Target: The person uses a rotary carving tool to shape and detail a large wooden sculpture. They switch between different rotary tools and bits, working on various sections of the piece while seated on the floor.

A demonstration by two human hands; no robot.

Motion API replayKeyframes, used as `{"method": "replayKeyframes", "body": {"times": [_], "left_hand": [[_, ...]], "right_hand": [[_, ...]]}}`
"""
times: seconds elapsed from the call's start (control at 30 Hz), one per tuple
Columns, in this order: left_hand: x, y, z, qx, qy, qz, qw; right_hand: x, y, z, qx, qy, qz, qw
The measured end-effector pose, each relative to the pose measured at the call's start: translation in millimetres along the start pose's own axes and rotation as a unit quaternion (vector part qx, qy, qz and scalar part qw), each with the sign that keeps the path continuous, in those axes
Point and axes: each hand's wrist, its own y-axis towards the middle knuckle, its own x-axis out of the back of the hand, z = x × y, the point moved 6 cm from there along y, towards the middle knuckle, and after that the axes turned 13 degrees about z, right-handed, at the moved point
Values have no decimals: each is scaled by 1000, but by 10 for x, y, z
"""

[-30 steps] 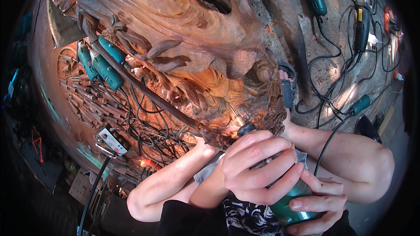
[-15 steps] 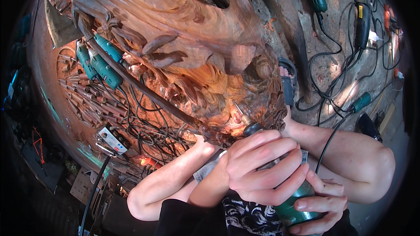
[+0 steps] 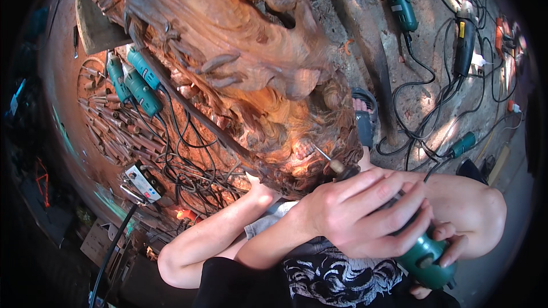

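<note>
A large reddish-brown wood carving (image 3: 228, 63), with flowing folds and knotty relief, fills the upper middle. My left hand (image 3: 365, 214) is wrapped around the dark front part of a green die grinder (image 3: 425, 262), just below the carving's near end. From the grinder's nose a thin metal bit (image 3: 321, 151) points up and left at the lit carved detail; I cannot tell whether it touches the wood. My right hand (image 3: 451, 245) grips the green rear body, its fingers curled over it and partly hidden. The grinder slants down to the right.
Several green power tools (image 3: 140, 88) lie left of the carving, near a pile of carving bits (image 3: 117, 128), tangled cables and a white control box (image 3: 141, 183). Right of it are a long wooden beam (image 3: 371, 63), another green grinder (image 3: 398, 0), a black heat gun (image 3: 465, 37) and looping cords.
Both hands and the grinder have shifted right, and the bit now leans up-left more strongly. The carving appears slightly shifted and turned in view.
</note>
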Motion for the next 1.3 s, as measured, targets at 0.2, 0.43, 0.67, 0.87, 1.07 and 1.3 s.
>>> {"method": "replayKeyframes", "body": {"times": [0.2, 0.43, 0.67, 0.87, 1.07, 1.3], "left_hand": [[-50, -112, 147, -2, 16, 21, 1000], [-66, -131, 197, 60, 31, 16, 998], [-52, -133, 222, 82, 27, 13, 996], [-46, -109, 230, 89, 22, 12, 996], [-65, -121, 231, 87, 20, 4, 996], [-136, -119, 264, 71, -11, 16, 997]], "right_hand": [[-58, -178, -113, 11, 47, -46, 998], [-19, -146, -234, 26, 93, -57, 994], [-49, -171, -251, 26, 106, -63, 992], [-41, -192, -242, 24, 117, -65, 991], [-86, -229, -277, 13, 135, -62, 989], [-167, -322, -250, 7, 64, -97, 993]]}}
